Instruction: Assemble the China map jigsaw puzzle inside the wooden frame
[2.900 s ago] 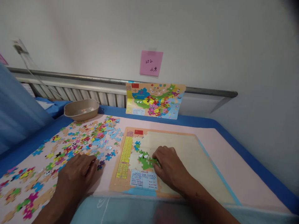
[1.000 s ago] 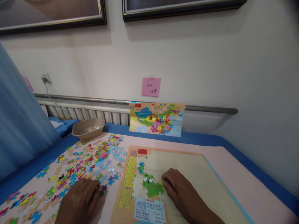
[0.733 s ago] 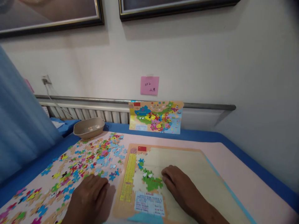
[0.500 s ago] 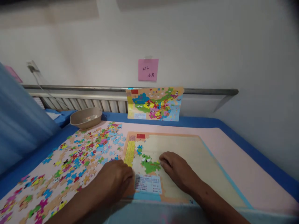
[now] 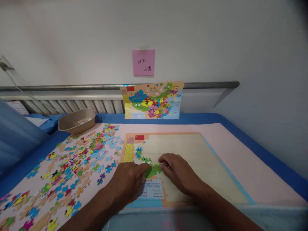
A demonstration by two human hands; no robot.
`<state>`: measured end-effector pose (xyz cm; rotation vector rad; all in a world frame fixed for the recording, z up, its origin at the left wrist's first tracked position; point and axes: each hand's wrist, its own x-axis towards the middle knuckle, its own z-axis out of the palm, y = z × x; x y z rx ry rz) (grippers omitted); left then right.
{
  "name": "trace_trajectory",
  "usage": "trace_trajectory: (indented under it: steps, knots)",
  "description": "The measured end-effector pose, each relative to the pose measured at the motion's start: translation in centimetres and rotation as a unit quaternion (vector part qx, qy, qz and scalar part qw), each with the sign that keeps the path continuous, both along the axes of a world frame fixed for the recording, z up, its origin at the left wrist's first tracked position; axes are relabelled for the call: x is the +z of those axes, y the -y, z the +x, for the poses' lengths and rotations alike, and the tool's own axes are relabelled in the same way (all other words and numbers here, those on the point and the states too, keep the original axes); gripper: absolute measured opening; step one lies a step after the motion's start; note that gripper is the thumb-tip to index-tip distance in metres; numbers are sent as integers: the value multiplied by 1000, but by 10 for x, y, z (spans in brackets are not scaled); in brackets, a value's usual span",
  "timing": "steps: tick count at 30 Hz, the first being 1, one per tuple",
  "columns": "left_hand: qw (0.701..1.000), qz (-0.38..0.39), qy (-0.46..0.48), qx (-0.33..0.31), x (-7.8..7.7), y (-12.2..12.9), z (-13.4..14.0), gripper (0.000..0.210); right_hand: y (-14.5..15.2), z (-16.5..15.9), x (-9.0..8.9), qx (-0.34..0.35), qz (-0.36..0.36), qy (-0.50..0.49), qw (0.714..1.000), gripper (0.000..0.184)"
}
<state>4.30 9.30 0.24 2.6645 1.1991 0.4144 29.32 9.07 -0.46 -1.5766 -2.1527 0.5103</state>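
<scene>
A map jigsaw board (image 5: 183, 144) lies before me, its frame and a few patches filled. My left hand (image 5: 131, 178) reaches over its left part, thumb and fingers drawn together on the joined green puzzle pieces (image 5: 151, 173) and partly covering them. At the right edge of those pieces, my right hand (image 5: 176, 168) rests with curled fingers, its fingertips touching them. Whatever either hand pinches is hidden. Above them sits a small blue-and-green piece group (image 5: 139, 152); below is a printed text panel (image 5: 154, 189).
Many loose puzzle pieces (image 5: 69, 170) are spread left of the board. A beige basket (image 5: 77, 122) holding a few pieces stands at the back left. A printed map picture (image 5: 154, 101) leans at the back against the wall rail (image 5: 207, 85). A blue curtain (image 5: 16, 138) hangs at left.
My left hand has moved right from the board's left edge onto the green pieces. My right hand stays by their right edge. The view has shifted slightly.
</scene>
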Motion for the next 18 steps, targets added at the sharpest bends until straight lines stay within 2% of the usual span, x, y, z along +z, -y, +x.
trace_trajectory:
  steps: [7, 18]
  knots:
    - [999, -23, -24, -29, 3, -6, 7, 37, -1, -6, 3, -9, -12, 5, 1000, 8]
    - [996, -45, -76, -25, 2, -9, 13, 28, -4, -8, 4, -3, -28, 20, 999, 12]
